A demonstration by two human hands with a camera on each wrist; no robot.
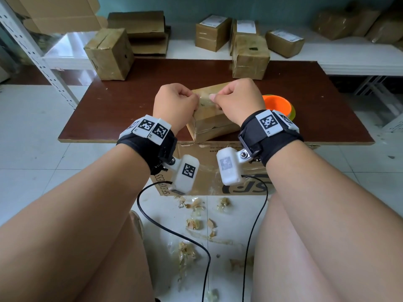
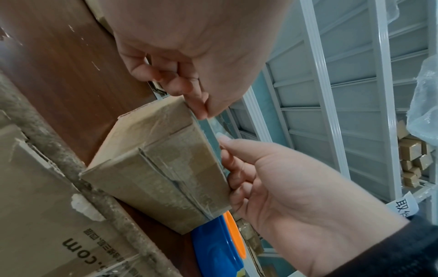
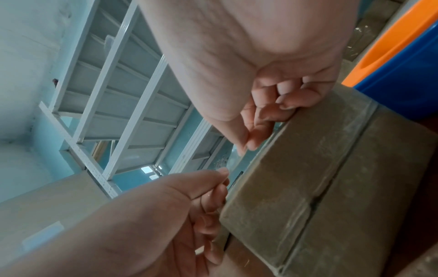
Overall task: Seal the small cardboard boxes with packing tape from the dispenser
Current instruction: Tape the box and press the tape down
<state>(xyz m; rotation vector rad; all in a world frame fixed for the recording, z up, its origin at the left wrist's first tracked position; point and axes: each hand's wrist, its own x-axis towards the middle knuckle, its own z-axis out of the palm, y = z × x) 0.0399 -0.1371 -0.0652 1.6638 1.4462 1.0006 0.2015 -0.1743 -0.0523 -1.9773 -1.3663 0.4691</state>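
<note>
1. Small cardboard box (image 1: 212,118) lying at the near edge of the dark wooden tabletop (image 1: 122,110), one corner poking out past that edge, above a larger printed carton (image 1: 209,171) below
2. Left hand (image 1: 174,103) raised over the box's left end, thumb and forefinger pinched on a strip of clear tape (image 2: 214,131), other fingers curled in
3. Right hand (image 1: 238,99) over the box's right end, likewise pinching the same strip, fingers curled; thumbnail facing the left hand
4. Clear strip stretched between the two hands just over the box's top edge; seen in the left wrist view as a pale band beside the upper face
5. Box flaps closed, with glossy tape already visible along the seam on its side face (image 3: 331,178)
6. Tape dispenser (image 1: 279,105), orange and blue, sitting on the tabletop just to the right of the box, partly hidden behind the right wrist
7. Two more brown boxes standing at the far side of the tabletop: one on the left (image 1: 110,54), one on the right (image 1: 250,56)
8. Further boxes, some with white labels (image 1: 212,32), resting on the white shelf (image 1: 349,62) beyond
9. Torn scraps of tape (image 1: 196,223) scattered on the tiled floor between the person's knees, two black cables (image 1: 165,227) trailing from the wrist cameras
</note>
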